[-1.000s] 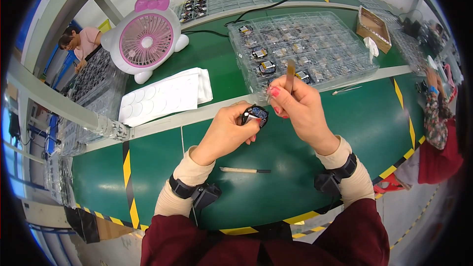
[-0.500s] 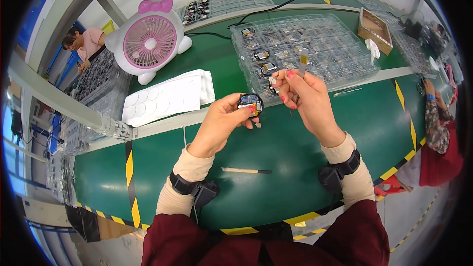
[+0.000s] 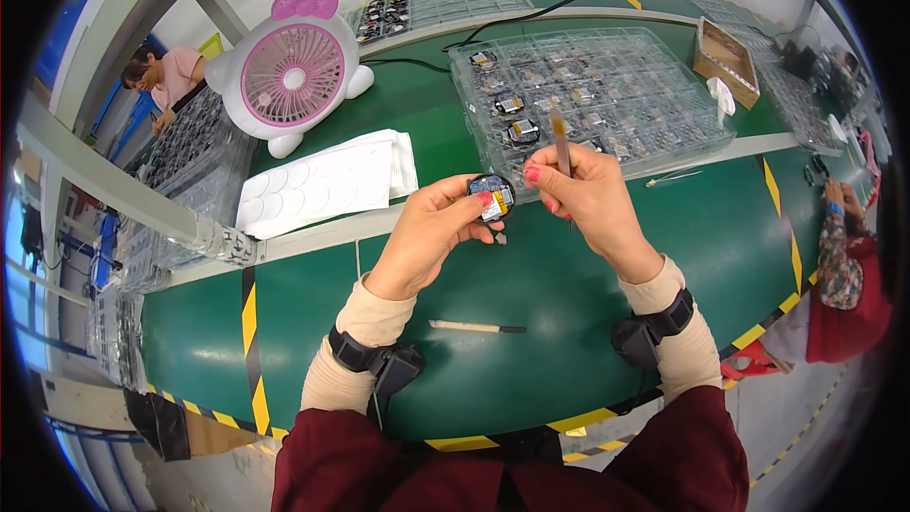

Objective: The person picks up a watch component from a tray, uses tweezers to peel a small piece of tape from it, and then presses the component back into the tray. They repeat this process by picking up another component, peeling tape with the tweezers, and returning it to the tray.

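Observation:
My left hand (image 3: 422,239) pinches a small round circuit board (image 3: 503,192) with a black rim, thumb across its face. A small pale piece (image 3: 500,238) shows just below those fingertips. To the right and close by, my right hand (image 3: 605,201) is closed round slim metal tweezers (image 3: 561,140). Their flat end, brownish in part, points up, and the lower end is mostly hidden by the fingers. On the green bench (image 3: 559,370) in front of me lies a thin tool (image 3: 476,327) with a beige handle and a dark end.
A clear compartment tray (image 3: 607,85) of round boards stands beyond my hands. White sheets with circles (image 3: 318,185) and a pink-and-white fan (image 3: 292,76) are at left. An open cardboard box (image 3: 725,62) sits far right. Other people (image 3: 171,76) work at both sides.
My right hand has turned the tweezers, their upper end tipping left, and its fingers have drawn nearer the board. The left hand has shifted very slightly right, still holding the board.

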The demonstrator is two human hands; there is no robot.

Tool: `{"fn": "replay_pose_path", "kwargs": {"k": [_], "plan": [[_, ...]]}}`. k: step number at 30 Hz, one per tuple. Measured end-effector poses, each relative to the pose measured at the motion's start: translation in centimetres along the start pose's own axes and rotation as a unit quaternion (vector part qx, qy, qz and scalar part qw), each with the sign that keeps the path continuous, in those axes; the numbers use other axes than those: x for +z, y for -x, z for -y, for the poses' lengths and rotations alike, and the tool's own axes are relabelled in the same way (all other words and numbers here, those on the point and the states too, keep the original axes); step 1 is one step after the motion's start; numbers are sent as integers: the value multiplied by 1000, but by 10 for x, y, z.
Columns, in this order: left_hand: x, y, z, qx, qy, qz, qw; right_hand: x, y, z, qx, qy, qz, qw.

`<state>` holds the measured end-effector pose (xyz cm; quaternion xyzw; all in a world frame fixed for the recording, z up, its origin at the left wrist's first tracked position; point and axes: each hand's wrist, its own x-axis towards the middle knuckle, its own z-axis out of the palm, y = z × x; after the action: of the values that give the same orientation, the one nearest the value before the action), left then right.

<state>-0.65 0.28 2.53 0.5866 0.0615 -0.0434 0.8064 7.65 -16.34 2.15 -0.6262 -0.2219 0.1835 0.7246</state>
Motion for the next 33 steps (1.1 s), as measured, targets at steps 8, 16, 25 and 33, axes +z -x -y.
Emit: {"fn": "replay_pose_path", "kwargs": {"k": [8, 16, 25, 33], "plan": [[-1, -2, 8, 41, -62, -9, 997, 8, 5, -5, -51, 130, -2, 990], [1, 0, 8, 93, -142, -17, 985, 16, 5, -24, -264, 290, -73, 917], [-6, -7, 3, -9, 144, 21, 989, 5, -3, -7, 48, -88, -48, 994], [-6, -8, 2, -5, 163, 29, 986, 3, -6, -13, 44, -99, -37, 993]]}}
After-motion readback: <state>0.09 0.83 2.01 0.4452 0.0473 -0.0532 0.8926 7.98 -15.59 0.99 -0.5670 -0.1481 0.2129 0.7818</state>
